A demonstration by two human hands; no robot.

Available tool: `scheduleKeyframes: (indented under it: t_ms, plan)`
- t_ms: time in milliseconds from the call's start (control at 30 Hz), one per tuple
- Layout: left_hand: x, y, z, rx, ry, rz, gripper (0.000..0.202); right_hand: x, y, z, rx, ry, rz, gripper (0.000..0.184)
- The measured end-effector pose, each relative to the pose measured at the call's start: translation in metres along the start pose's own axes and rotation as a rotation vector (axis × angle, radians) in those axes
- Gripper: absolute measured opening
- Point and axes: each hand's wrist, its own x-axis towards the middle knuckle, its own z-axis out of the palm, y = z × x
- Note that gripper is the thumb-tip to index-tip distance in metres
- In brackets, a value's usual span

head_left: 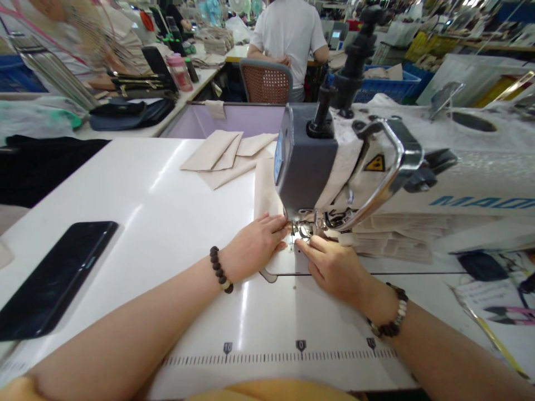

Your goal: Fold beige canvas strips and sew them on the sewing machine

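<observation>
A white sewing machine with a dark grey head (pixel 307 161) stands over the white table. My left hand (pixel 257 245) lies with fingers stretched out left of the needle, on the near end of a beige fabric piece (pixel 265 189). Its fingertips are close to the presser foot (pixel 305 229). Just right of the foot, my right hand (pixel 334 264) has its index finger extended to the metal plate, its other fingers partly bent. Whether fabric lies beneath those fingers is hidden. Behind the needle area rests a stack of beige fabric pieces (pixel 393 236).
More beige pieces (pixel 221 156) lie at the table's far edge, before a lilac bin (pixel 179 125). A black phone (pixel 62 278) is at left. Pink-handled thread snips (pixel 510 314) lie at right. Beyond, a person in a white shirt (pixel 288 33) stands by a chair (pixel 267 81).
</observation>
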Motion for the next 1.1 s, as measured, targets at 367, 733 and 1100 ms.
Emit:
scheduleKeyframes:
  t_ms: [367,733,1100]
  plan:
    - [-0.020,0.043,-0.014,0.022,-0.164,0.119,0.019,-0.009,0.014,-0.001,0.254,-0.035,-0.171,0.027]
    - [-0.019,0.044,-0.021,-0.038,-0.310,0.185,0.018,-0.015,0.009,-0.017,0.317,-0.176,-0.310,0.025]
    - [-0.020,0.040,-0.016,-0.034,-0.209,0.141,0.020,-0.012,0.010,-0.016,0.219,-0.167,-0.288,0.029]
